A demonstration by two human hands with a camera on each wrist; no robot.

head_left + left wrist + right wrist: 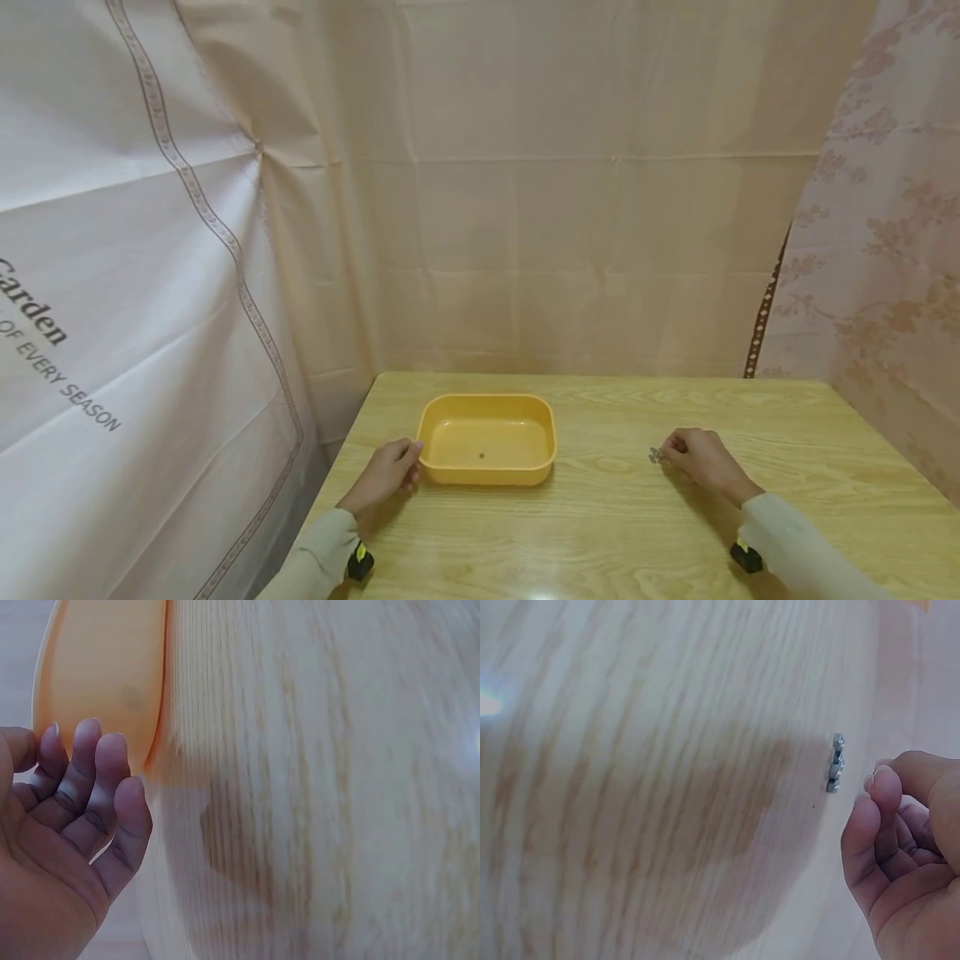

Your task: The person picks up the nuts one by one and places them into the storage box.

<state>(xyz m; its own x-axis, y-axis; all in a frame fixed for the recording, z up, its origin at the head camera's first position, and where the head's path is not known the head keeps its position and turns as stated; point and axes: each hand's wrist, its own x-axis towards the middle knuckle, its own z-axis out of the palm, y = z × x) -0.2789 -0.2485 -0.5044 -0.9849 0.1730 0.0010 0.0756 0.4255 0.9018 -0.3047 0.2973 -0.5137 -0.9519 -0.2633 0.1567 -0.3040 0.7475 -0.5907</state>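
A yellow plastic basin point(487, 477) stands on the table, left of centre in the head view. My left hand point(386, 473) pinches its left rim between thumb and forefinger, the other fingers bent beside the wall point(105, 667). One small dark, round piece point(482, 456) lies on the basin's floor. To the right, a little cluster of small metal nuts point(655, 455) sits on the wood. My right hand point(703, 458) is close beside these nuts point(835, 763), thumb and fingertips drawn together. I cannot tell whether a nut is between those fingertips.
The light wood-grain table point(600, 533) ends at a beige hanging cloth point(570, 250) behind. A white printed cloth point(150, 333) hangs on the left and a flowered one point(885, 250) on the right. A black device point(360, 562) is worn on each wrist.
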